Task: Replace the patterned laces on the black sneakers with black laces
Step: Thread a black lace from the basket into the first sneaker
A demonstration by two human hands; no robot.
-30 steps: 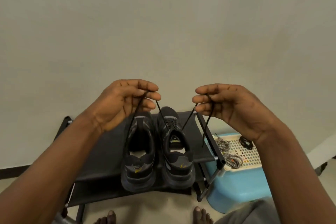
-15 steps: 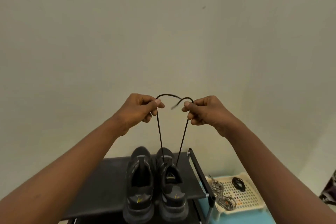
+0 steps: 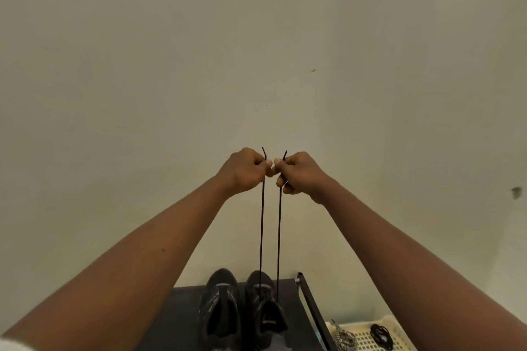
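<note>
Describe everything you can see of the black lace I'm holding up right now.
The black lace is thin and cord-like. Its two strands run taut, nearly parallel and upright, from the right-hand sneaker up to the hands. The left hand pinches one strand, the right hand the other, and a short tip sticks out above each grip. How it threads through the eyelets is too dark to tell.

Plain beige wall [image 3: 256, 37], black rack [image 3: 182, 310]

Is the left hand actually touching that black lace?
Touching. The head view shows the left hand pinching the black lace, tip sticking out above.
</note>
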